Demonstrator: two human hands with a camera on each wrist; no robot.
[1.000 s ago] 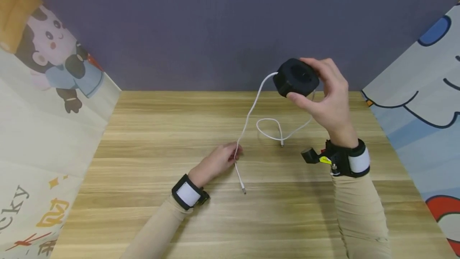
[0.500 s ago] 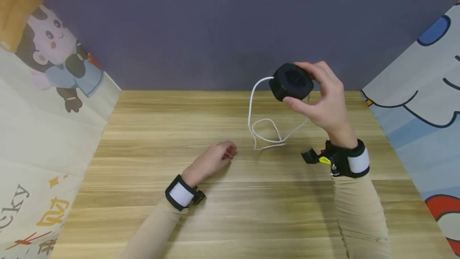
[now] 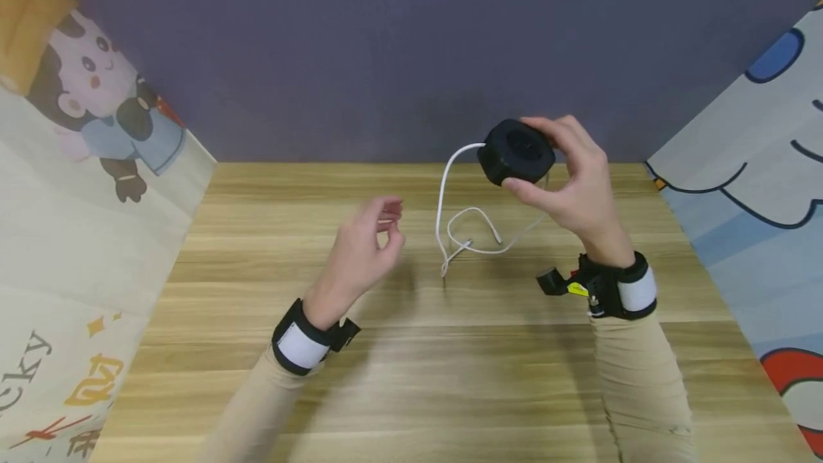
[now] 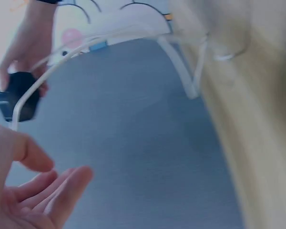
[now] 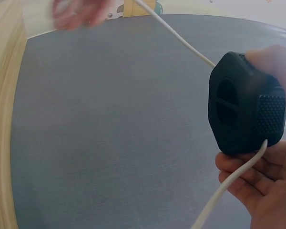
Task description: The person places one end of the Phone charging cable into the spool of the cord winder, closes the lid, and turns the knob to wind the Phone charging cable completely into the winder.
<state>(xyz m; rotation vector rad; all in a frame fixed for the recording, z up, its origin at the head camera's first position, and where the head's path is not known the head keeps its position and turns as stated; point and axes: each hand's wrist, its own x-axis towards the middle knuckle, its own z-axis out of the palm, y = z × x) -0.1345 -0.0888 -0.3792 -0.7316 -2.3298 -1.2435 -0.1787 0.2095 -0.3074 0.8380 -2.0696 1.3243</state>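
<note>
A black, many-sided cable winder [image 3: 516, 152] with a round recess in its face is up off the table at the back right. My right hand [image 3: 581, 188] grips it by its edges, thumb on one side and fingers on the other. White cable [image 3: 440, 213] comes out of two opposite sides of it, as the right wrist view shows. Both runs hang in loops toward the table, their plug ends near each other. Left of the cable, my left hand [image 3: 360, 245] is raised with fingers bent loosely; in the left wrist view nothing lies between its thumb and fingers [image 4: 71, 191].
A wood-grain table [image 3: 411, 377] lies under both hands. Behind it stands a dark grey panel [image 3: 334, 56], with cartoon-printed sheets [image 3: 96, 234] at the left and right sides. Each wrist wears a strapped camera [image 3: 551, 281].
My left hand has let go of the cable, drawn away to the left and risen. The released end has swung right beside the other end. My right hand has lowered the winder slightly leftward.
</note>
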